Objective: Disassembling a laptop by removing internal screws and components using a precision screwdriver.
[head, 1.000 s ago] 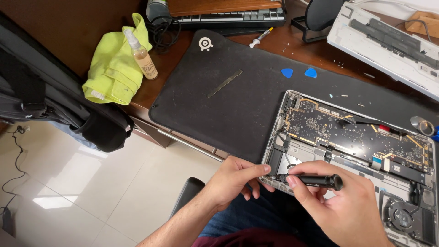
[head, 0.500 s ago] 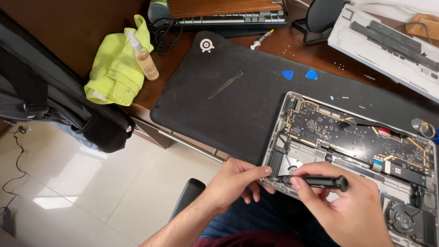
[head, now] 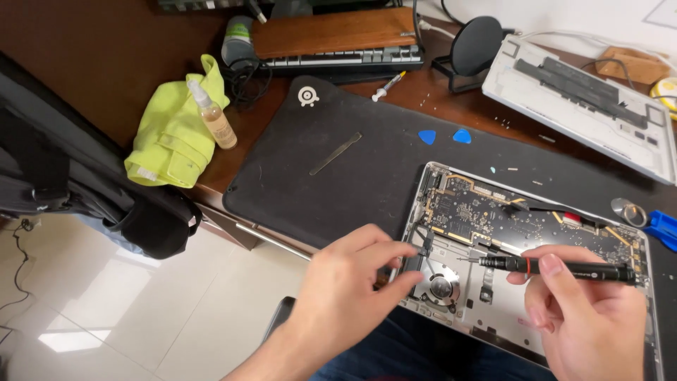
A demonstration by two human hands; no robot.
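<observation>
Black work mat (head: 367, 176) covers desk, largest item. Silver opened laptop (head: 493, 321) lies at mat's near right corner, bottom cover off: green-gold circuit board (head: 486, 208) across far half, round fan (head: 441, 287) near left edge. Left hand (head: 345, 300) at laptop's left edge, thumb and forefinger pinched on small black part beside fan. Right hand (head: 589, 324) closed round slim black screwdriver (head: 557, 268), held level, tip pointing left above fan. Two blue picks (head: 444, 136) on mat, farther back.

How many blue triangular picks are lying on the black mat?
2: one blue pick and a second pick right beside it, both on the black mat above the opened laptop. None looks hidden.
</observation>
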